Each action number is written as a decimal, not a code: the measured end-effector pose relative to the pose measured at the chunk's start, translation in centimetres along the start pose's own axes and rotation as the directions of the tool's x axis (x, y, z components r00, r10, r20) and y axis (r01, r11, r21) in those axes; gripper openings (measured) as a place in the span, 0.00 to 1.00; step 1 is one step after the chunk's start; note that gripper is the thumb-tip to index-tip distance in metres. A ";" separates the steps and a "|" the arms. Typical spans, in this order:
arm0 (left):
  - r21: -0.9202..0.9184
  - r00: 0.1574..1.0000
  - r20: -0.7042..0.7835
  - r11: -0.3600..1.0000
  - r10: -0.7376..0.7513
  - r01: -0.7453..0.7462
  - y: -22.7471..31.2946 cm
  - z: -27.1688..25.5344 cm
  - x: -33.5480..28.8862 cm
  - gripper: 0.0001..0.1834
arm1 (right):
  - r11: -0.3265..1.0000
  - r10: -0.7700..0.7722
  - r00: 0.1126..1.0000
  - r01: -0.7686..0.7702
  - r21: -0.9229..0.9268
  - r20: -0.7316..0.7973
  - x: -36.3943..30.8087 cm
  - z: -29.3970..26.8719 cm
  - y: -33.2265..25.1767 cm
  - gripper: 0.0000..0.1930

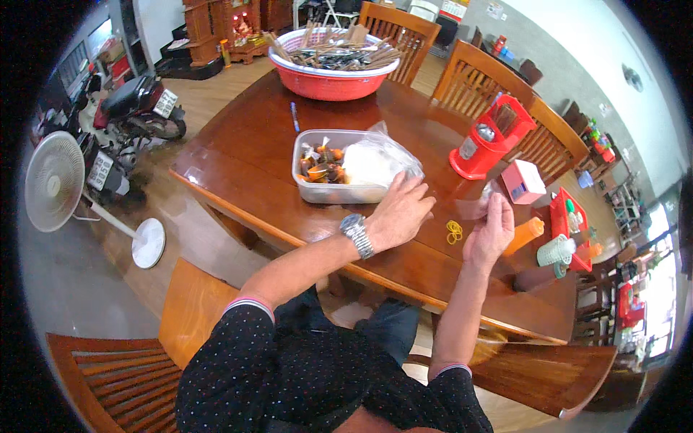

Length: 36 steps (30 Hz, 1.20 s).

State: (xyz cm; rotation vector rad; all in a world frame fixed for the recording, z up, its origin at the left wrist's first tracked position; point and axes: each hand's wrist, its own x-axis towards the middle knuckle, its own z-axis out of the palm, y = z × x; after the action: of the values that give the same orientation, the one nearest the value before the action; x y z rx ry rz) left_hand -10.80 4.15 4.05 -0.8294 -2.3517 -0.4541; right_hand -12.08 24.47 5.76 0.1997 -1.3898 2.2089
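A clear plastic tub stands on the table in front of me. Small bagged portions of dark and orange pieces fill its left part, and a stack of white, clear-edged plastic bags covers its right part. My left hand, with a metal watch at the wrist, reaches to the tub's right end. Its fingers are extended and slightly apart by the bags' edge. Further right, the fingertips of my right hand pinch a thin clear plastic bag. Yellow rubber bands lie between my hands.
A red basin holding a white basket of chopsticks and cutlery stands at the back. At right are a red utensil holder, a tissue box, an orange bottle and a red condiment tray. A blue pen lies behind the tub.
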 end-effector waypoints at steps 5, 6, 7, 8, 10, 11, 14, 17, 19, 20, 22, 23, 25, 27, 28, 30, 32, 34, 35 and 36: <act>-0.705 0.893 -0.087 0.661 -0.441 0.257 1.9 -1.9 -1.4 0.21 | 0.989 -0.036 0.999 0.032 -0.145 -0.022 -3.6 0.2 -0.4 0.07; -0.837 0.834 -0.007 0.459 -0.552 0.297 2.1 -2.4 -1.8 0.22 | 0.988 -0.024 1.000 0.026 -0.152 0.014 -4.4 0.5 -0.5 0.07; -0.837 0.856 0.041 0.450 -0.515 0.311 2.3 -3.0 -2.1 0.23 | 0.989 -0.001 0.998 0.010 -0.147 0.060 -5.4 0.8 -0.4 0.07; -0.833 0.882 0.083 0.454 -0.464 0.317 2.3 -3.6 -2.4 0.23 | 0.985 0.018 0.996 -0.003 -0.171 0.086 -6.2 1.3 -0.3 0.06; -0.841 0.909 0.119 0.446 -0.398 0.305 2.6 -4.4 -2.9 0.20 | 0.984 0.056 0.989 -0.031 -0.175 0.135 -7.9 2.3 0.0 0.07; -0.872 0.896 0.174 0.359 -0.408 0.333 2.8 -4.7 -3.1 0.19 | 0.982 0.068 0.986 -0.039 -0.185 0.154 -8.7 2.7 0.1 0.07; -0.929 0.840 0.276 0.095 -0.466 0.358 3.4 -5.1 -3.6 0.11 | 0.985 0.133 0.959 -0.101 -0.138 0.249 -10.2 3.5 0.0 0.10; -0.931 0.777 0.255 0.073 -0.576 0.359 3.6 -5.3 -4.0 0.10 | 0.959 0.282 0.904 -0.279 -0.056 0.322 -11.1 3.4 -0.4 0.17; -0.939 0.752 0.251 0.036 -0.609 0.342 3.7 -5.2 -4.2 0.09 | 0.921 0.379 0.841 -0.382 -0.073 0.387 -11.4 3.1 -0.7 0.21; -0.941 0.741 0.251 0.022 -0.623 0.337 3.7 -5.1 -4.3 0.09 | 0.907 0.416 0.802 -0.402 -0.128 0.428 -11.4 2.9 -0.7 0.23; -0.943 0.724 0.248 0.013 -0.643 0.334 3.8 -5.0 -4.5 0.08 | 0.871 0.482 0.732 -0.461 -0.172 0.481 -11.5 2.6 -0.7 0.23; -0.942 0.719 0.244 0.017 -0.650 0.335 3.8 -5.0 -4.6 0.07 | 0.871 0.480 0.716 -0.457 -0.179 0.506 -11.4 2.5 -0.7 0.22; -0.948 0.707 0.228 0.015 -0.669 0.319 4.0 -4.9 -4.7 0.06 | 0.857 0.494 0.666 -0.481 -0.185 0.558 -11.5 2.4 -0.6 0.20; -0.959 0.691 0.203 0.002 -0.694 0.284 4.1 -4.9 -4.9 0.06 | 0.853 0.502 0.652 -0.481 -0.202 0.568 -11.6 2.3 -0.5 0.16; -0.960 0.691 0.194 0.012 -0.696 0.281 4.1 -4.9 -5.0 0.06 | 0.849 0.503 0.640 -0.490 -0.196 0.581 -11.7 2.3 -0.5 0.14; -0.966 0.694 0.169 0.021 -0.700 0.257 4.0 -5.0 -5.1 0.08 | 0.838 0.535 0.638 -0.484 -0.252 0.554 -11.9 2.3 -0.6 0.12; -0.958 0.687 0.172 0.042 -0.706 0.283 3.8 -5.1 -5.2 0.08 | 0.838 0.542 0.640 -0.457 -0.297 0.544 -12.1 2.3 -0.6 0.10; -0.960 0.686 0.167 0.042 -0.708 0.277 3.9 -5.3 -5.2 0.09 | 0.848 0.530 0.655 -0.407 -0.339 0.539 -12.2 2.3 -0.7 0.09; -0.963 0.688 0.164 0.036 -0.707 0.267 4.0 -5.3 -5.1 0.09 | 0.847 0.532 0.655 -0.416 -0.331 0.537 -12.2 2.3 -0.7 0.09; -0.967 0.692 0.159 0.030 -0.704 0.254 4.1 -5.4 -5.1 0.09 | 0.847 0.531 0.658 -0.425 -0.319 0.534 -12.1 2.3 -0.8 0.09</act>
State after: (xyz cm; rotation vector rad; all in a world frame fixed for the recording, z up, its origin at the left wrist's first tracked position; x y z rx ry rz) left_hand -2.64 2.23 5.43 -0.1725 -1.6397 -2.3764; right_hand -1.66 18.54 2.72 0.5853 -2.1905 2.5565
